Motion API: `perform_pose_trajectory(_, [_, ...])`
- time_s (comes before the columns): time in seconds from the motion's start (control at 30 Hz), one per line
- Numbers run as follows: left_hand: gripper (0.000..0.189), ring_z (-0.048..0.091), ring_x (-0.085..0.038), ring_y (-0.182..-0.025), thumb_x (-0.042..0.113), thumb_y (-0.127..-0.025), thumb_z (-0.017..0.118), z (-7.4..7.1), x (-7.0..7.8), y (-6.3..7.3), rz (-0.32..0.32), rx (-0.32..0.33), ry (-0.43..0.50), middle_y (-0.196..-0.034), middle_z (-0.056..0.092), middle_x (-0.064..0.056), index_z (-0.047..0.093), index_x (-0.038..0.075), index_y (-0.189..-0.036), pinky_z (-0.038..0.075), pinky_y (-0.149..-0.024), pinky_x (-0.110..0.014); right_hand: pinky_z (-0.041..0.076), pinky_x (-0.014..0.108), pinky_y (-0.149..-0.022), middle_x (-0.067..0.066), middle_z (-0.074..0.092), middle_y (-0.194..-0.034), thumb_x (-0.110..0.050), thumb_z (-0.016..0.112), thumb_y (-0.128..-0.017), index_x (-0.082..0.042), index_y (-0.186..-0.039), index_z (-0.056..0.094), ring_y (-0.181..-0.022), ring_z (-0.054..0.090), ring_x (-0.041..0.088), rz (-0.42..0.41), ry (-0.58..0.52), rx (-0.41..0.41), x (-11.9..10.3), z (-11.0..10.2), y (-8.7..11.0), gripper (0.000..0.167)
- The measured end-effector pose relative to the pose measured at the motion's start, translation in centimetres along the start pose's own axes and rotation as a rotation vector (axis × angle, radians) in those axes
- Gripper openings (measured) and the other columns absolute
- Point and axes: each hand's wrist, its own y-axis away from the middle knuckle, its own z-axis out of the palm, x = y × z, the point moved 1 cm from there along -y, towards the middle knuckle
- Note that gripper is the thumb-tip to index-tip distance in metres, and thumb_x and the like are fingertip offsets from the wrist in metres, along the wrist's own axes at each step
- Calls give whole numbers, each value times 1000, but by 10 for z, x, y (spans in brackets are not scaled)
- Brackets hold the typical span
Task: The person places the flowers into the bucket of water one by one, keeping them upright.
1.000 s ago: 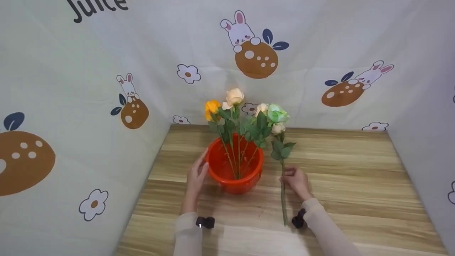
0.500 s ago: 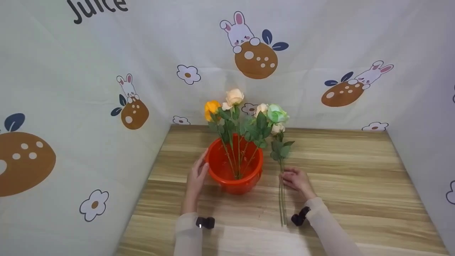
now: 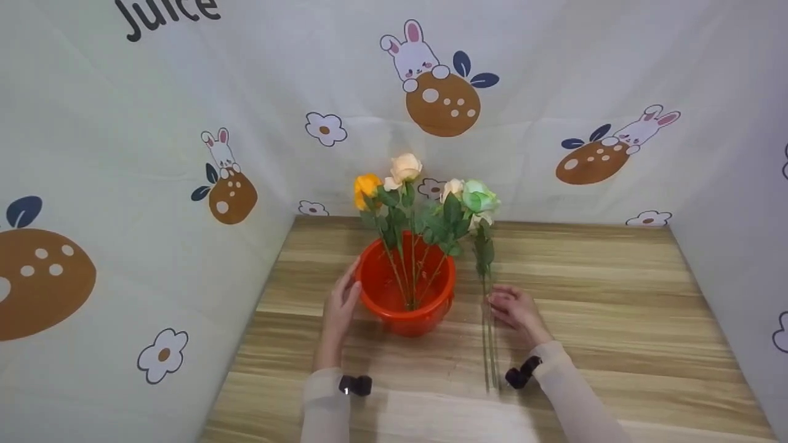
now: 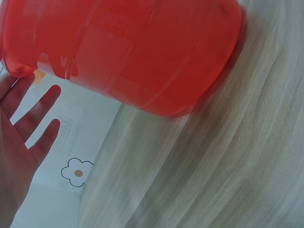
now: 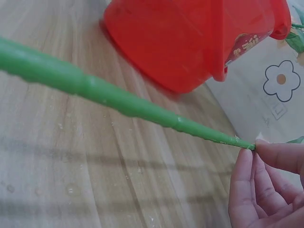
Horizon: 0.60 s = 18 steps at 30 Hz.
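Observation:
In the head view, an orange-red bucket (image 3: 409, 317) stands on the wooden table, holding several artificial roses, among them an orange rose (image 3: 367, 191), a cream rose (image 3: 406, 167) and a green rose (image 3: 479, 197). My left hand (image 3: 341, 301) touches the left side of the rim; its fingers are spread and mostly straight in the left wrist view. To the right of the bucket, my right hand (image 3: 517, 311) pinches the green stem (image 5: 133, 105) of another rose between thumb and fingertips. This rose's pale bloom (image 3: 481, 220) is partly hidden behind the green rose and leaves.
A pale cloth with printed rabbits and flowers (image 3: 326, 129) hangs at the back and both sides of the wooden table (image 3: 615, 295). A small black device (image 3: 356, 386) sits at each wrist. Stem shadows lie on the tabletop in the right wrist view.
The rose in my right hand has turned about its stem, so its leaves now look narrower, and it has shifted slightly left. My left hand and the bucket have stayed put.

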Motion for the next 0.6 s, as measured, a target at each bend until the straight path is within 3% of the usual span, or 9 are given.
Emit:
perform_pose_trajectory(0.13, [45,47,-32,-139,6,-102,51,0,0,0,2,1,-7,-152,47,-19,46,-2,-146,42,-109,-17,59,27,-89,-3,70,-97,1,59,-96,10,-141,40,-95,70,10,-12,-10,-5,-3,0,2,49])
perform_pose_trajectory(0.4, [45,47,-31,-139,8,-103,51,0,-1,1,-7,3,-21,-153,47,-17,47,0,-146,42,-110,-19,59,20,-78,-9,70,-90,2,59,-96,7,-138,44,-88,69,7,-30,-47,13,-11,-1,7,45])
perform_pose_trajectory(0.6, [45,46,-30,-141,7,-102,51,-1,-1,0,15,5,-57,-152,47,-17,47,0,-147,39,-108,-14,58,18,-75,-9,69,-86,3,62,-94,4,-135,49,-83,69,6,-57,-62,29,-18,0,12,44])
